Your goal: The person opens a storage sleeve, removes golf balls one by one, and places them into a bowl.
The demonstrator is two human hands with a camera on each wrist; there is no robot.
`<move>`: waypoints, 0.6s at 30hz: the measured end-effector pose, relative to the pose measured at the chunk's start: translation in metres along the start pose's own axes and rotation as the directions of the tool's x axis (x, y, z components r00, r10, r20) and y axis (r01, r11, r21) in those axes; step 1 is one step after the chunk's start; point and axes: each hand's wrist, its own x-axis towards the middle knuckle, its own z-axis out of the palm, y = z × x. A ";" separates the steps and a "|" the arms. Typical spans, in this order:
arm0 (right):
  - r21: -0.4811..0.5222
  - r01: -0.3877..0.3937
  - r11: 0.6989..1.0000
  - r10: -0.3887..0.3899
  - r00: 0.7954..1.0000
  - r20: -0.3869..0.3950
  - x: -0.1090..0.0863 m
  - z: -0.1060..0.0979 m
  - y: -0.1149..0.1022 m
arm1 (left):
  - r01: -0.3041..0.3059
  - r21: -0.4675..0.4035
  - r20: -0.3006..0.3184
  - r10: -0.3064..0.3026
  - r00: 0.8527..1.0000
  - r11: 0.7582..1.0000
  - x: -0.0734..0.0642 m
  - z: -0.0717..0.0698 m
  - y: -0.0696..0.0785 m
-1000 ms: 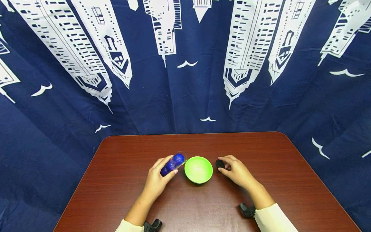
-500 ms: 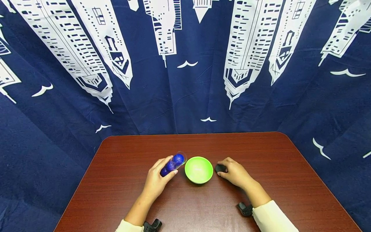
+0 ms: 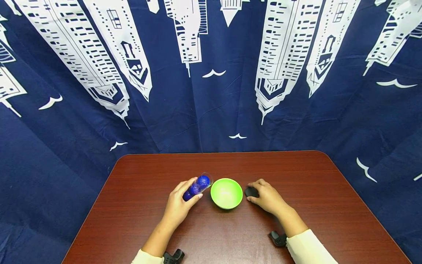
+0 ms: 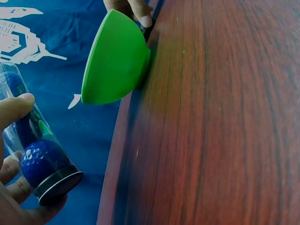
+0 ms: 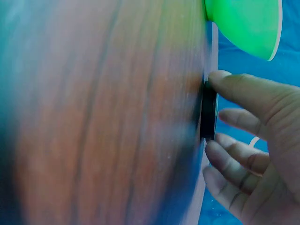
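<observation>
My left hand point(image 3: 179, 201) grips a clear plastic tube point(image 4: 33, 119) with blue golf balls point(image 4: 44, 161) inside. The tube is tilted, its clear end pointing toward the green bowl point(image 3: 226, 193) and its black base point(image 4: 58, 185) near my palm. Thumb on one side and fingers on the other hold it above the table. To the right of the bowl, my right hand point(image 3: 268, 196) has its thumb and fingertips at the edges of a round black lid point(image 5: 209, 111). The lid lies flat at the tabletop, partly covered by the fingers in the head view.
The bowl stands upright on the brown wooden table point(image 3: 227, 238), between both hands. Behind the table hangs a dark blue cloth point(image 3: 211, 110) with white building prints. A black wrist camera point(image 3: 278, 238) sits under the right sleeve.
My right hand has lowered the black lid from a tilted position to flat on the table, beside the bowl. The left hand and tube have stayed in place.
</observation>
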 end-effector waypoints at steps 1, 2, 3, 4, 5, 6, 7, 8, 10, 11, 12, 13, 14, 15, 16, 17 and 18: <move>0.004 0.000 1.000 0.000 1.000 -0.010 0.000 0.000 0.000 | -0.001 0.000 -0.002 0.001 1.000 1.000 0.000 0.000 0.000; 0.010 -0.004 1.000 0.005 1.000 -0.019 -0.001 -0.001 -0.001 | -0.004 0.001 -0.005 0.004 1.000 1.000 0.000 0.000 0.000; 0.015 -0.010 1.000 0.011 0.999 -0.031 -0.001 -0.001 -0.001 | -0.009 0.005 -0.008 0.009 1.000 1.000 0.000 0.001 0.000; 0.018 -0.009 1.000 0.010 0.999 -0.045 -0.001 -0.002 -0.001 | -0.010 0.002 -0.009 0.010 1.000 1.000 0.000 0.001 0.000; 0.023 -0.009 1.000 0.011 0.998 -0.058 -0.001 -0.002 -0.002 | -0.013 0.003 -0.009 0.013 1.000 1.000 0.000 0.001 0.000; 0.031 -0.008 0.999 0.010 0.997 -0.070 -0.001 -0.002 -0.002 | -0.016 0.004 -0.009 0.016 1.000 1.000 0.000 0.001 0.000; 0.041 -0.008 0.999 0.011 0.997 -0.081 -0.001 -0.003 -0.002 | -0.019 0.006 -0.008 0.019 1.000 1.000 0.000 0.001 0.000; 0.048 -0.008 0.999 0.012 0.996 -0.092 -0.001 -0.003 -0.002 | -0.025 0.008 -0.009 0.025 1.000 1.000 0.000 0.001 0.000; 0.068 -0.002 0.998 0.009 0.994 -0.110 -0.002 -0.004 -0.003 | -0.032 0.008 -0.009 0.032 0.999 0.999 0.000 0.002 0.000; 0.080 0.003 0.997 0.006 0.993 -0.118 -0.002 -0.005 -0.004 | -0.037 0.008 -0.010 0.037 0.999 0.999 0.001 0.002 0.000; 0.086 0.009 0.996 0.002 0.992 -0.128 -0.002 -0.006 -0.004 | -0.039 0.006 -0.011 0.039 0.999 0.999 0.001 0.002 0.000; 0.094 0.016 0.995 -0.003 0.990 -0.138 -0.003 -0.006 -0.005 | -0.042 0.007 -0.013 0.042 0.999 0.999 0.001 0.002 0.001; 0.099 0.022 0.995 -0.007 0.989 -0.147 -0.003 -0.007 -0.006 | -0.045 0.007 -0.014 0.045 0.999 0.999 0.001 0.002 0.001; 0.107 0.025 0.994 -0.009 0.988 -0.154 -0.004 -0.008 -0.007 | -0.046 0.007 -0.015 0.046 0.999 0.999 0.001 0.002 0.001; 0.110 0.028 0.993 -0.010 0.987 -0.163 -0.004 -0.009 -0.008 | -0.051 0.010 -0.016 0.051 0.999 0.999 0.001 0.002 0.001; 0.116 0.030 0.993 -0.010 0.985 -0.171 -0.004 -0.009 -0.009 | -0.051 0.012 -0.015 0.051 0.999 0.999 0.001 0.001 0.002; 0.121 0.029 0.992 -0.007 0.984 -0.178 -0.005 -0.010 -0.010 | -0.050 0.016 -0.013 0.050 0.999 0.999 0.001 0.001 0.002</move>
